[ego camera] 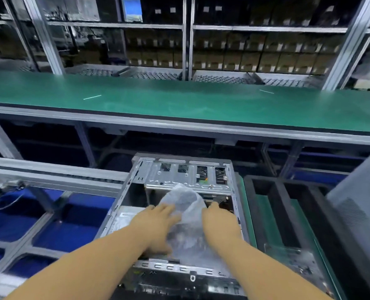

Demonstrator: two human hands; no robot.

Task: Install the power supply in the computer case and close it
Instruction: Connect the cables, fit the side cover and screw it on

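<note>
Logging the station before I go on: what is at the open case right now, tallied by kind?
Computer case: 1
Clear plastic bag: 1
Hands on the bag: 2, left hand, right hand
Grey side panel: 1
Total: 5

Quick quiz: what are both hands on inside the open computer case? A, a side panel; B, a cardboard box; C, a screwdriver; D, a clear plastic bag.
D: the left hand and right hand flank a clear plastic bag over the open computer case.
</note>
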